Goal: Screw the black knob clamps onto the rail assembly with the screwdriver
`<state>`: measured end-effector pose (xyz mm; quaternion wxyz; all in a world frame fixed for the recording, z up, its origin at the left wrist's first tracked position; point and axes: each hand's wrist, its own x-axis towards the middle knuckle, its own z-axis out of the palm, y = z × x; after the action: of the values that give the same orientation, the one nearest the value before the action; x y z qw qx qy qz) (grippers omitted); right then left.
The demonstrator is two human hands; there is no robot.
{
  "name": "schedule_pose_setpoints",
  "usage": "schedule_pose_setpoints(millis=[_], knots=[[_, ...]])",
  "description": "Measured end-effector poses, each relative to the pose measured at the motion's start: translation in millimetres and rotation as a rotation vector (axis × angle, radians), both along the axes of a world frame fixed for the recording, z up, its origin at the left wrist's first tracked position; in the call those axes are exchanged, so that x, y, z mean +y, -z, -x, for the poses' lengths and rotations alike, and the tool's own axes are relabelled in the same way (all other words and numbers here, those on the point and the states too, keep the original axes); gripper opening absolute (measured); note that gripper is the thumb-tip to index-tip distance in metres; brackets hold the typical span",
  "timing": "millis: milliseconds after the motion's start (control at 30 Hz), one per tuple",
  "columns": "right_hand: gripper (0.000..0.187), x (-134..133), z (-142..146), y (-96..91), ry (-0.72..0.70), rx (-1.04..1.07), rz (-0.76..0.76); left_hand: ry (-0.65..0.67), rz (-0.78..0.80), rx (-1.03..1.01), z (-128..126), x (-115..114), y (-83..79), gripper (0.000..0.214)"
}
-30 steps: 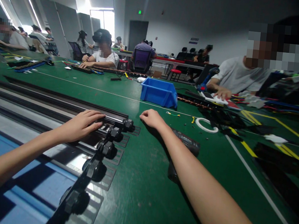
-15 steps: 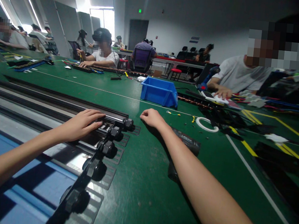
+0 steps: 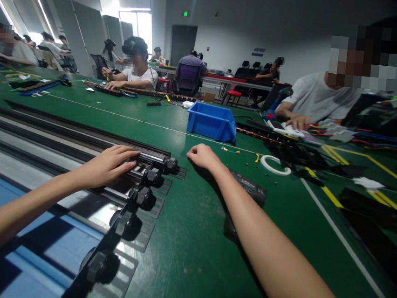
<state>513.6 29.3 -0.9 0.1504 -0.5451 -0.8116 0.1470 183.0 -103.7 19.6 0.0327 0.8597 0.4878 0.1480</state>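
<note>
Left hand: the left hand (image 3: 107, 163) lay palm-down on the near end of the black rail (image 3: 80, 138), fingers stretched flat and slightly spread, pressing rather than clasping
Black rail: it ran in from the far left across the green table (image 3: 189, 246) and ended under that hand, just beside a row of black knobs (image 3: 146, 177) on slotted plates (image 3: 154, 205)
Right hand: the right hand (image 3: 203, 156) rested on the table well right of the rail, fingers curled into a loose fist, nothing showing inside it
In the way: a dark tool (image 3: 251, 188) lay under the right forearm, partly hidden by it
Around: a blue bin (image 3: 212, 122) stood beyond the fist; a white tape ring (image 3: 274, 165) lay to its right
Neighbours: a co-worker in a white shirt (image 3: 311, 101) sat at the table's far right, with others at benches behind
</note>
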Motion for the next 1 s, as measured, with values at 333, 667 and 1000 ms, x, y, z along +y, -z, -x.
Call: schedule_pose_setpoints(millis=[333,667,1000], knots=[[0.020,1.0,-1.2,-1.7,-0.012,-0.016,0.022,0.001,0.003,0.007,0.3,0.0,-0.2,0.053],[0.023,-0.4,-2.0,-4.6,-0.020,-0.033,0.028,-0.003,-0.008,0.014,-0.4,-0.7,-0.5,0.054],[0.025,-0.8,-3.6,-5.0,-0.013,-0.031,0.046,0.003,-0.003,0.012,0.8,0.0,0.3,0.053]])
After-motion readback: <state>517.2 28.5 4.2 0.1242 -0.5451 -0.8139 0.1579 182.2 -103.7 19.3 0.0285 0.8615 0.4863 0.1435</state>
